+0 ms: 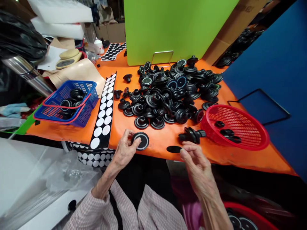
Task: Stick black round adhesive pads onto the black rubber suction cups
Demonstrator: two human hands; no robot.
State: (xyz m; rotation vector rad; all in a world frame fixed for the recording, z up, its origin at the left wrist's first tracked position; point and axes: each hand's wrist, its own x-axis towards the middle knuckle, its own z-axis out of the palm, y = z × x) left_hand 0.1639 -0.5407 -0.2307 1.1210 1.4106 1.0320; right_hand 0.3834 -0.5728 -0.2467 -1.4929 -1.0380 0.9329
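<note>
My left hand (126, 147) grips a round black plastic part (141, 141) by its edge near the front of the table, its flat face with a pale ring turned up and my thumb lying on it. To the right, my right hand (195, 156) pinches a thin black disc (174, 149) between thumb and fingertips. Just behind that hand, a black stemmed part (190, 135) lies on its side. A large heap of similar black parts (158, 99) spreads over the table beyond both hands. A strip of round stickers (103, 110) runs along the left of the heap.
At left stands a blue basket (88, 110) holding black parts. On the right, a red basket (240, 110) contains several small black pieces. A green panel (172, 28) rises behind the heap, and a blue panel (271, 83) bounds the right side of the orange table (153, 153).
</note>
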